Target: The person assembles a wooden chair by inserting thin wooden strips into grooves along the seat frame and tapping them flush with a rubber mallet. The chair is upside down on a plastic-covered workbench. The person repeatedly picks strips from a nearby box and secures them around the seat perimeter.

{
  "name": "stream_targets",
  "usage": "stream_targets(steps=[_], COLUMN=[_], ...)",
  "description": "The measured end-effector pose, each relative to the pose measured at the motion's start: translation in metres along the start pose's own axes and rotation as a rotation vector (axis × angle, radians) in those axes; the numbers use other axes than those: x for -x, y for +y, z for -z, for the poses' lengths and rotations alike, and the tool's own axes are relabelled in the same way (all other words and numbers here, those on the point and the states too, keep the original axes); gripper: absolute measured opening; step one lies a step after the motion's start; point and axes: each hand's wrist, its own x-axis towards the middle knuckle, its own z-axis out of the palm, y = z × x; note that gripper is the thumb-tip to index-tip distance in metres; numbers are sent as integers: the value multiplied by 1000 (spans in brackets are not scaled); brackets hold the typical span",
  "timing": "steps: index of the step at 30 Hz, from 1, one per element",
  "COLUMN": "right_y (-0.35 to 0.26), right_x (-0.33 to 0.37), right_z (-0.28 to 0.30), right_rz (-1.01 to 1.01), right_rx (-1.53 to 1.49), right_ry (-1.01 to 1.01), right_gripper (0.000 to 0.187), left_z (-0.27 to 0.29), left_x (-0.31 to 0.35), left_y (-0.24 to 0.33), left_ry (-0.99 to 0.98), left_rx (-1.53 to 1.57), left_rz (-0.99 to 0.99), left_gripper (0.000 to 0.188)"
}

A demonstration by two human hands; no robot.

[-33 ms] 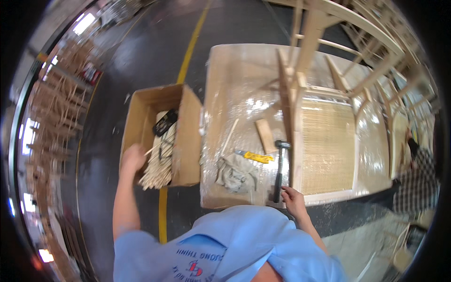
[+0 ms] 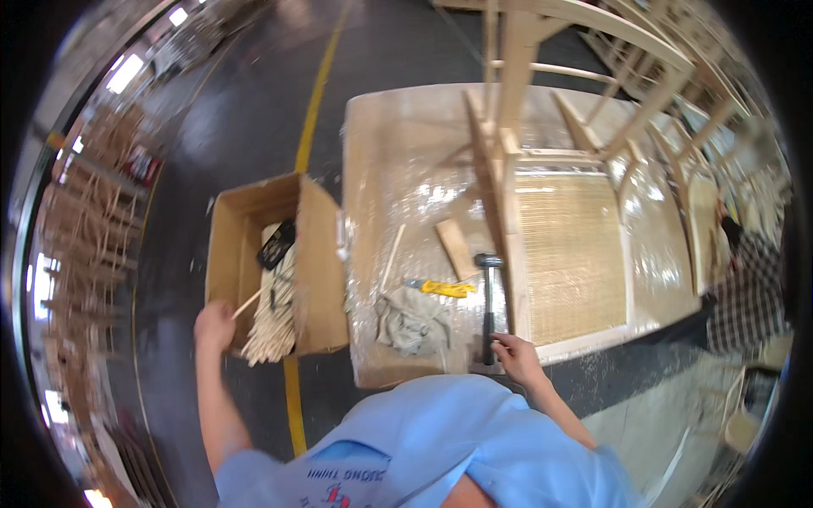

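Note:
My left hand point(image 2: 214, 327) is closed on one end of a thin wooden stick point(image 2: 246, 303), at the near left edge of an open cardboard box point(image 2: 322, 267). Inside the box lies a bundle of pale wooden sticks point(image 2: 273, 322) with a black object point(image 2: 276, 245) on top. My right hand point(image 2: 518, 359) has its fingers curled against the handle of a hammer point(image 2: 489, 296), which lies on the table. Left of the hammer are a yellow-handled tool point(image 2: 445, 289), a flat wood block point(image 2: 457, 248), a crumpled grey cloth point(image 2: 413, 320) and another thin stick point(image 2: 393, 257).
A wooden chair frame with a woven panel point(image 2: 572, 254) lies on the plastic-wrapped table point(image 2: 398, 127). More chair frames stand at the far right, near a person in a checked shirt point(image 2: 745, 292). Stacked chairs point(image 2: 93, 220) line the left side. A yellow floor line point(image 2: 318, 93) passes the box.
My left hand has drawn back toward me and to the left, from over the box to its near edge, with the stick. My right hand stays at the hammer handle.

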Motion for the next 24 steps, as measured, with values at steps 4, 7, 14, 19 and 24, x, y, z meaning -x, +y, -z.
stream_targets(steps=[4,7,14,19,24], right_y=[-33,-51,-123,-150,-81], right_x=[-18,-33,-39,-14,0], right_z=[-1,-2,0,15,33], right_rz=[203,346,476,201,-62], right_rx=[74,122,-202,-1068,-1132], right_ry=[-90,-139,-287,-542,-174], right_gripper=[31,31,39,41,24], left_z=[55,85,131,24,-93], left_x=[123,187,262,198,137], left_y=[-96,-140,-75,58,131], left_ry=[215,390,555,11,-400], left_rx=[189,326,488,651,593], left_rz=[128,241,100,-248,-575], left_gripper=[14,17,18,14,23])
